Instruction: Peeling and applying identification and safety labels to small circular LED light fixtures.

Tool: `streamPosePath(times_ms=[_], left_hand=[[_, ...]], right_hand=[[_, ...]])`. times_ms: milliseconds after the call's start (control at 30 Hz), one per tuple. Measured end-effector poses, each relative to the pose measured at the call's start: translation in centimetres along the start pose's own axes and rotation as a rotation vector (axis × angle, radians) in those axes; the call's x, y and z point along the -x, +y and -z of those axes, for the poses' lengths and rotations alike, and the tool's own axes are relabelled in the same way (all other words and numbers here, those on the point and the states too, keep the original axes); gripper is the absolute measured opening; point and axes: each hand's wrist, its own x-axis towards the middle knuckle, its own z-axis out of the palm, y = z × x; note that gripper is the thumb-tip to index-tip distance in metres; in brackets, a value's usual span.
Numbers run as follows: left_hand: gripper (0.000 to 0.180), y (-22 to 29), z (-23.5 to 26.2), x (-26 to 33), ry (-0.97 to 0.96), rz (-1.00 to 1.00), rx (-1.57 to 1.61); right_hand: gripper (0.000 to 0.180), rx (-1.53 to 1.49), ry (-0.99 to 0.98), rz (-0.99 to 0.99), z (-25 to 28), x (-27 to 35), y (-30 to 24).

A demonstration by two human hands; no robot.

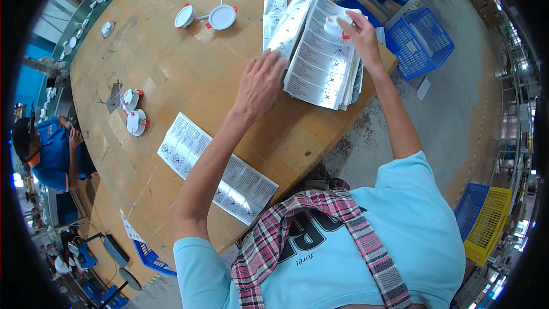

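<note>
My right hand [365, 39] is closed on a small white round downlight [331, 25] with a red clip, above a thick stack of silver label sheets [320, 71]. My left hand [260, 83] lies with its fingers stretched out at the lower end of a folded-over silver sheet [291, 23] beside the stack. Past it stands a narrow strip of labels [275, 6]. Another label sheet [186, 143] lies on the table under my left forearm, which hides part of it.
On the brown table [229, 63] sit two white downlights [222, 17] at the far side and two more [136, 122] at the left. A blue crate [423, 46] stands beyond the right edge. A co-worker in blue [51, 149] is at the left, by a green conveyor [94, 14].
</note>
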Motion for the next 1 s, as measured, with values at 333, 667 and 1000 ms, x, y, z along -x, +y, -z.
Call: streamPosePath(times_ms=[333,667,1000], left_hand=[[0.067,-0.4,0.9,-0.7,-0.317,-0.002,0.188],[0.052,-0.6,6.7,3.3,-0.010,0.222,0.338],[0.049,0.3,11.5,17.8,-0.019,0.547,0.091]], right_hand=[[0.043,0.690,-0.061,0.275,0.3,2.6,-3.7],[0.026,0.510,-0.026,0.401,-1.5,1.9,-9.9],[0.022,0.171,-0.424,0.400,-15.1,-3.9,-12.3]])
